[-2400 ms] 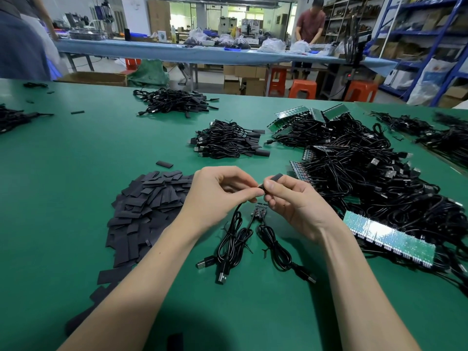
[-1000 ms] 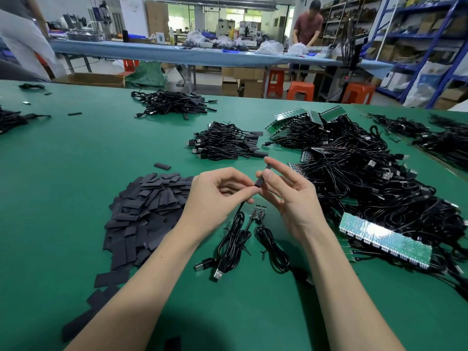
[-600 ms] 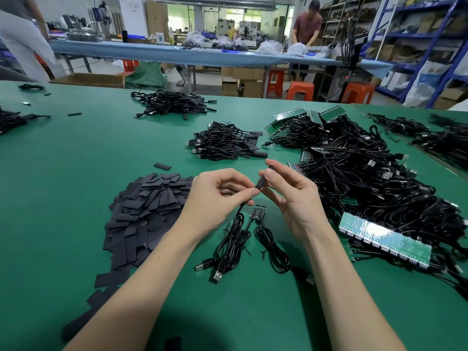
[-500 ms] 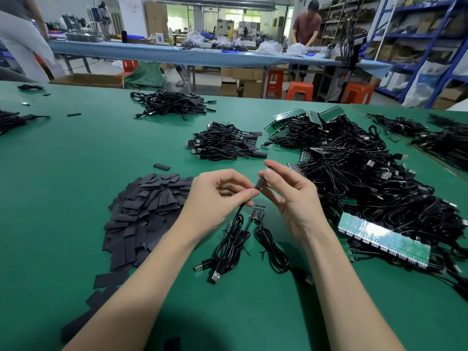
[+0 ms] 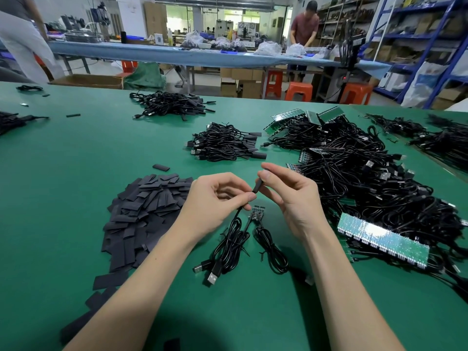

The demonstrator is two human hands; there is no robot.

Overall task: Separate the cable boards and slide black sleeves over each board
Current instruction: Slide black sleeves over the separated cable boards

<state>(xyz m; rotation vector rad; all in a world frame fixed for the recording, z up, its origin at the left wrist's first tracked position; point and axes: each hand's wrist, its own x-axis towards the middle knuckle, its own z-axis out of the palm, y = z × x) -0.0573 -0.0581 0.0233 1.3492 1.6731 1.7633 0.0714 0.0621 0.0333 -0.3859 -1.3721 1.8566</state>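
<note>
- Your left hand (image 5: 215,198) has its fingers curled, thumb and forefinger pinching a black cable (image 5: 234,224) just above the green table (image 5: 63,173).
- Your right hand (image 5: 291,196) pinches a black sleeve (image 5: 258,185) between thumb and forefinger, the other fingers loosely bent; the sleeve stands tilted on the cable's end.
- Below your hands a bare small board (image 5: 257,212) lies on the table, its cable coiled beside 2 USB plugs (image 5: 206,272).
- Flat black sleeves form a pile (image 5: 147,211) left of your left wrist.
- Unseparated board strips (image 5: 382,235) lie in tangled cables to your right.

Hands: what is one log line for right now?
left hand: pinches cable | right hand: pinches black sleeve | step: sleeving board
</note>
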